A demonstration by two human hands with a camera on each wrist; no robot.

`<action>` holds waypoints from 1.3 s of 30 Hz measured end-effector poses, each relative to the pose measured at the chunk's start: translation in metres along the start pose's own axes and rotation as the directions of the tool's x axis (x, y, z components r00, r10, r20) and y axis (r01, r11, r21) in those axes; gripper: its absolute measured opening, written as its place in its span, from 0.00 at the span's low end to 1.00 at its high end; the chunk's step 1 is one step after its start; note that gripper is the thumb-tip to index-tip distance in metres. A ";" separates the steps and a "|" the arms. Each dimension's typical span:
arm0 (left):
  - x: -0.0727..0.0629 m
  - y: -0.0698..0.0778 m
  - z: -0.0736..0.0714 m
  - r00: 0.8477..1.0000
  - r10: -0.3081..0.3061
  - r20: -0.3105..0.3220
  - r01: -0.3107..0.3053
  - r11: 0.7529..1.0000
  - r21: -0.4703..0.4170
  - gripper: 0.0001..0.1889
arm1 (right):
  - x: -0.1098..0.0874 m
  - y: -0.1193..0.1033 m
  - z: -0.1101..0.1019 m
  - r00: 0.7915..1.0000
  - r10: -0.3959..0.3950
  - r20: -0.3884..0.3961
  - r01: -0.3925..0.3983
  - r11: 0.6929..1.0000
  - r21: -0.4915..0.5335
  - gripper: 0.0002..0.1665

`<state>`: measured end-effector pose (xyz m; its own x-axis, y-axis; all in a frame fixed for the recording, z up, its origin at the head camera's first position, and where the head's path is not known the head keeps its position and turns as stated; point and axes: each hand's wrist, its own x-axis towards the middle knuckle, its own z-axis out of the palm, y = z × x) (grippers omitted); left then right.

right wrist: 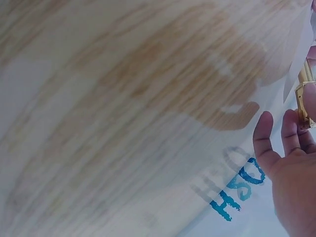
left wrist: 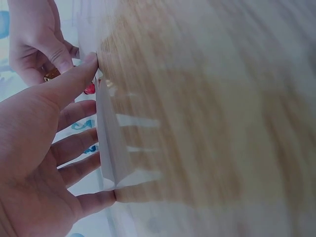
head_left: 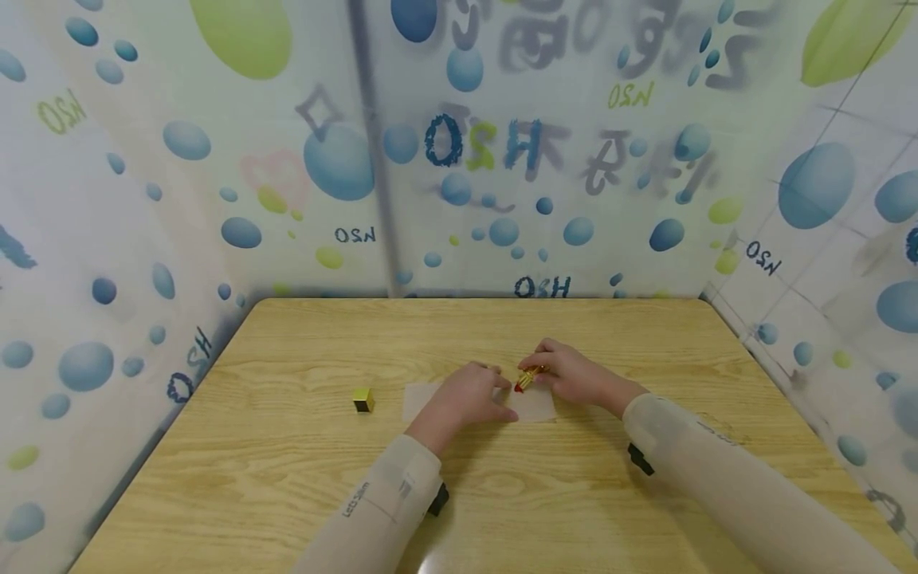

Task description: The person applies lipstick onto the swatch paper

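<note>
Pinched in my right hand [head_left: 574, 375] is a gold lipstick [head_left: 529, 377], its red tip angled down at a pale sheet of paper [head_left: 538, 408]. The right wrist view shows the square gold case [right wrist: 302, 96] between thumb and fingers, with the outer fingers extended. My left hand [head_left: 468, 396] rests on the paper with fingers spread, covering its middle. In the left wrist view, the thumb and fingertips of this hand [left wrist: 44, 143] touch the paper [left wrist: 107, 138], whose near edge lifts a little. The red tip [left wrist: 89, 89] shows just beyond the thumb.
A small gold and black cube-shaped piece [head_left: 363, 400] stands on the wooden table [head_left: 301, 478] left of the paper. Walls with blue and green drop patterns [head_left: 337, 163] border the table's back and sides. Both forearms wear pale sleeves [head_left: 380, 494].
</note>
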<state>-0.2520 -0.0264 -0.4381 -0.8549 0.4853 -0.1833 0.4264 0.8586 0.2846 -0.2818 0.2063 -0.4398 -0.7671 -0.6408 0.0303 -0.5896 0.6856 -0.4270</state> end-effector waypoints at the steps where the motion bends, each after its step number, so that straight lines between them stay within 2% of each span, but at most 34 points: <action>1: 0.000 0.000 0.000 1.000 -0.002 0.002 0.002 1.000 0.000 0.32 | 0.000 0.000 0.000 1.000 -0.001 0.001 0.001 1.000 -0.002 0.19; 7: 0.000 0.000 0.001 1.000 -0.006 -0.001 0.006 1.000 0.000 0.32 | 0.000 0.001 -0.001 1.000 -0.006 0.014 0.006 0.999 -0.035 0.19; 18: -0.001 0.000 0.001 1.000 0.005 -0.013 -0.005 1.000 -0.016 0.31 | -0.003 0.001 -0.001 0.992 -0.128 -0.018 0.123 0.976 -0.179 0.19; 39: 0.000 -0.002 0.003 1.000 0.009 -0.019 -0.009 1.000 0.000 0.32 | -0.005 -0.002 -0.002 0.991 -0.136 -0.011 0.130 0.967 -0.217 0.19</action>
<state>-0.2519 -0.0274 -0.4419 -0.8566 0.4896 -0.1628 0.4338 0.8543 0.2864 -0.2769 0.2090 -0.4370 -0.6825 -0.7243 0.0979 -0.7253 0.6548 -0.2126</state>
